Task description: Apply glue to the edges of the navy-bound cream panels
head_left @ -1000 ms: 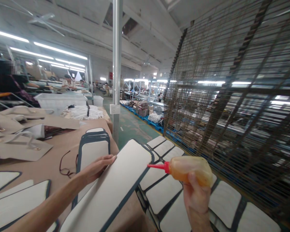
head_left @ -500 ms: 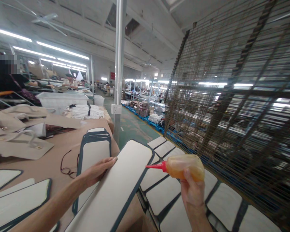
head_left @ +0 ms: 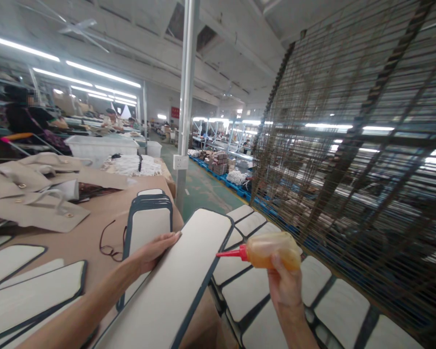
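Observation:
My left hand grips the left edge of a long white panel with rounded corners and a dark border. The panel is tilted in front of me. In my right hand is a clear squeeze bottle of amber liquid, lying sideways. Its red nozzle points left, with the tip at the panel's right dark edge. A stack of similar panels lies behind my left hand. More white panels are laid out in rows below and beyond the bottle.
Eyeglasses and beige bag pieces lie on the brown table. More panels are at lower left. A metal post rises ahead, a wire rack fills the right. A person is far left.
The camera view has turned slightly left, so the background sits further right. The nozzle tip has moved a little down along the panel's right edge. Both hands keep their hold.

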A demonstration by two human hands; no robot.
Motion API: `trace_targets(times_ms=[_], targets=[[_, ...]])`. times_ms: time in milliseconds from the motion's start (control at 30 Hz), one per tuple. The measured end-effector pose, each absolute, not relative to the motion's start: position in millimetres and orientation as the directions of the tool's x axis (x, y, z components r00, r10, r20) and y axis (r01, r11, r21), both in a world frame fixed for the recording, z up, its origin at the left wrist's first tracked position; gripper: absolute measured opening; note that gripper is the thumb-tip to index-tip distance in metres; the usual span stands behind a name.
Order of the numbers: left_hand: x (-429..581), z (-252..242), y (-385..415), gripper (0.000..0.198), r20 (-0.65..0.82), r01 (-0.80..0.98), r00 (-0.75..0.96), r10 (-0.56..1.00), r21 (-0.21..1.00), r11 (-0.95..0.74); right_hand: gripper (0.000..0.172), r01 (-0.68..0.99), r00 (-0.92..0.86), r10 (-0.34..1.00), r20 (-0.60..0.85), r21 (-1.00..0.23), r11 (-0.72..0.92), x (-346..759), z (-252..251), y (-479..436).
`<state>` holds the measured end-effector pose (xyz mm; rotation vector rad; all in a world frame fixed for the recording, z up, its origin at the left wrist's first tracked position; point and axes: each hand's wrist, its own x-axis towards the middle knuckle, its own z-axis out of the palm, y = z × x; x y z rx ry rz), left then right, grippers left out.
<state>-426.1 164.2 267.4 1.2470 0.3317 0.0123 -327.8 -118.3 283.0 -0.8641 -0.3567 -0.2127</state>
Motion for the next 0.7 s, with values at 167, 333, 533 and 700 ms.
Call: trace_targets(times_ms=[167,333,533,700], targets=[[-421.4,272.8,160.8,0.053,-0.250,0.153,0.941,0.229,0.916,0.370,0.027,0.328,0.917,-0.031,0.398,-0.706,0.627,-326.4,283.0,-115.1],[-410.6,267.1,164.4,0.047,-0.241,0.145,0.947,0.212,0.911,0.387,0.030,0.293,0.928,-0.013,0.372,-0.709,0.641,-326.1,284.2,-113.8],[-402.2,266.6,164.8,0.037,-0.262,0.160,0.946,0.193,0.891,0.425,0.032,0.250,0.941,0.013,0.337,-0.722,0.645,-330.4,288.1,-116.2],[-394.6,270.8,161.6,0.022,-0.277,0.177,0.944,0.181,0.884,0.433,0.030,0.263,0.931,0.027,0.363,-0.724,0.637,-331.5,289.1,-120.1]])
